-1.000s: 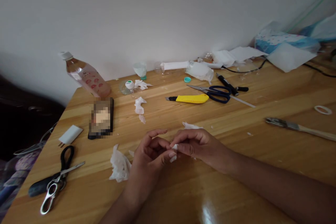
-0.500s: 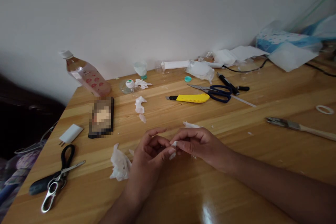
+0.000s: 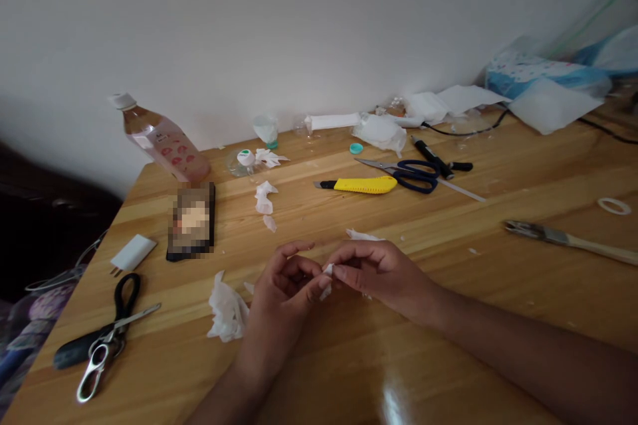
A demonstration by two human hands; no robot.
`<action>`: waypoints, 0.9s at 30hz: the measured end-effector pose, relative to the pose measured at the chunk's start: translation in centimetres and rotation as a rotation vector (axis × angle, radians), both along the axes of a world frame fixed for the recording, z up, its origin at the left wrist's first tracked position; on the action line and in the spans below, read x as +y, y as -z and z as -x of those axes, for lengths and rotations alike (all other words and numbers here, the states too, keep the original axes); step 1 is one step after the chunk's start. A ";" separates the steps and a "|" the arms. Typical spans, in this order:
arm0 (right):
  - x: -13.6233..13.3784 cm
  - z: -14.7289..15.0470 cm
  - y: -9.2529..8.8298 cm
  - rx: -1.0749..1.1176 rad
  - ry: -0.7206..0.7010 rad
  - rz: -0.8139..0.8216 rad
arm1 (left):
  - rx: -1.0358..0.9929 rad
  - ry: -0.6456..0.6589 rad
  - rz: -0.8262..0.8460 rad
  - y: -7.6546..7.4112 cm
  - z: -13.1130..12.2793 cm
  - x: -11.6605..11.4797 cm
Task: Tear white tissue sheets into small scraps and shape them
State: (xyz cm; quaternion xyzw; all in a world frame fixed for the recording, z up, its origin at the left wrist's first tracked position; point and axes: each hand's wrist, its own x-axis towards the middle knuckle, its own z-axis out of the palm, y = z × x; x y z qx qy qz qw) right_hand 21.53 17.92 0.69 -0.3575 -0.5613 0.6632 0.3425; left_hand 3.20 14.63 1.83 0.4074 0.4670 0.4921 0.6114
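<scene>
Between the fingertips of both hands is a small piece of white tissue paper (image 3: 325,290). My left hand (image 3: 283,305) pinches it from the left with thumb and fingers, while my right hand (image 3: 379,271) grips its upper end between thumb and forefinger. Part of the piece is hidden by the fingers. Crumpled white tissue (image 3: 226,309) lies on the table just left of my left hand. Behind my right hand, another white scrap (image 3: 363,235) shows partly.
On the wooden table (image 3: 448,358) lie a yellow utility knife (image 3: 366,184), blue-handled scissors (image 3: 419,176), a brush (image 3: 563,238), folding scissors (image 3: 107,345), a white charger (image 3: 133,254) and a phone (image 3: 192,220). A drink bottle (image 3: 164,143) stands back left against the wall.
Both hands keep their pinch on the tissue piece, with hardly any movement of the fingers. The whole view has shifted very slightly.
</scene>
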 end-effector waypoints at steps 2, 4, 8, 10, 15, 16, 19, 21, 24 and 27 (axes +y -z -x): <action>0.0 0.0 0.1 -0.012 0.006 -0.034 | -0.002 -0.006 0.005 0.0 0.0 0.1; 0.0 0.0 0.1 -0.014 0.008 -0.040 | -0.007 -0.005 0.015 0.0 0.0 0.1; 0.0 0.0 0.1 -0.014 0.013 -0.052 | -0.010 0.008 0.031 -0.1 0.0 0.2; -0.1 0.0 0.2 -0.009 0.015 -0.062 | -0.005 0.015 0.029 0.0 0.0 0.1; -0.2 0.0 0.6 0.015 0.023 -0.096 | 0.048 -0.006 0.008 0.1 0.0 -0.1; -0.2 0.0 0.7 0.018 0.025 -0.104 | 0.056 -0.016 0.004 0.1 0.0 -0.2; -0.3 0.0 0.9 0.023 0.025 -0.119 | 0.063 -0.041 0.002 0.2 0.1 -0.2; -0.3 0.0 0.9 0.024 0.019 -0.120 | 0.068 -0.064 0.006 0.1 0.2 -0.1; -0.4 0.1 1.0 0.017 0.023 -0.115 | 0.084 -0.106 0.010 0.0 0.2 0.0; -0.4 0.2 1.0 -0.008 0.057 -0.110 | 0.096 -0.118 0.016 0.0 0.3 0.1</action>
